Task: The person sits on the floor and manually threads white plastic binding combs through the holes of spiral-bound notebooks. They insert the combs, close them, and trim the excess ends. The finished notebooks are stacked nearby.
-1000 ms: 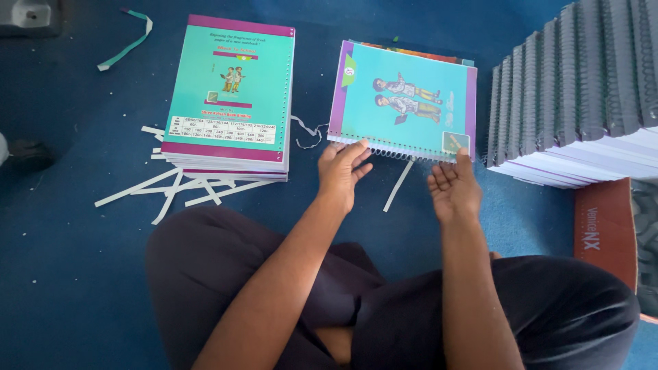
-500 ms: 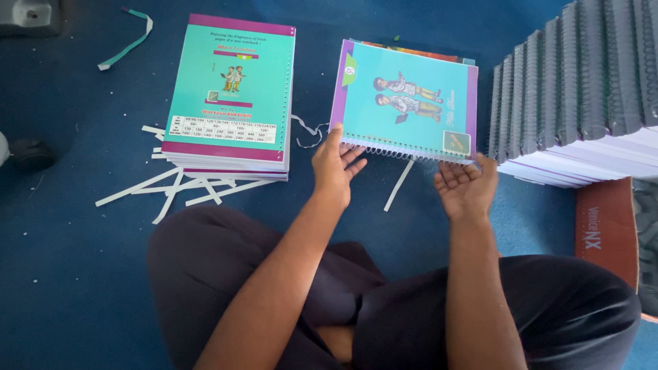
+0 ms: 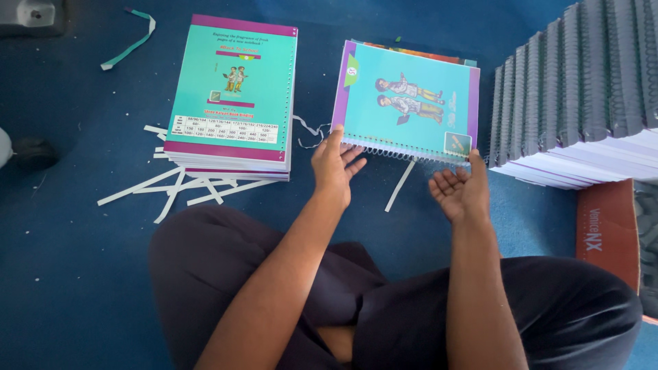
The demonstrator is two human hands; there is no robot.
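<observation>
A spiral-bound booklet (image 3: 410,103) with a light blue cover and a purple edge lies on the blue floor (image 3: 62,226) in front of me, on top of other sheets. My left hand (image 3: 334,164) is open, fingertips at the booklet's near left corner by the wire spine. My right hand (image 3: 460,188) is open, palm up, fingertips touching the near right corner. Neither hand grips anything. My crossed legs in dark trousers (image 3: 384,301) fill the lower view.
A stack of teal and purple covers (image 3: 233,92) lies to the left, with white paper strips (image 3: 178,185) under and around it. A tall row of spiral-bound booklets (image 3: 582,89) stands at the right. A green strip (image 3: 133,38) lies at the far left.
Both hands have spread apart along the booklet's near edge, the right hand moving to the right corner and turning palm up. The booklet has stayed in place.
</observation>
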